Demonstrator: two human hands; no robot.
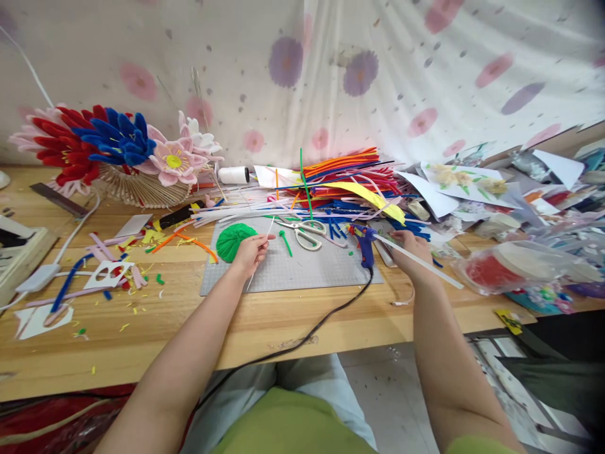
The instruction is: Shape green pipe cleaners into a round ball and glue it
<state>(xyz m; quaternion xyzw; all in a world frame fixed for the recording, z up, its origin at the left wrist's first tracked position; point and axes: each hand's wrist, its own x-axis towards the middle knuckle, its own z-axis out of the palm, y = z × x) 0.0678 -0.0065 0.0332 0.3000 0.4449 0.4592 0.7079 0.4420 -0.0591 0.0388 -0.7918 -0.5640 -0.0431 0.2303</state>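
Observation:
My left hand (250, 252) pinches a thin white stick (265, 247) over the grey cutting mat (302, 268), beside a round green pleated piece (233, 240). My right hand (410, 249) is closed on a long white glue stick (428, 263) that runs to the right, right next to the blue glue gun (365, 244) standing on the mat's far right corner. White-handled scissors (305, 232) lie between my hands.
A heap of coloured pipe cleaners (345, 180) lies behind the mat. Red, blue and pink pipe-cleaner flowers (111, 142) stand at back left. Papers and plastic bags (510, 265) crowd the right. The glue gun's black cord (302, 337) hangs over the table's front edge.

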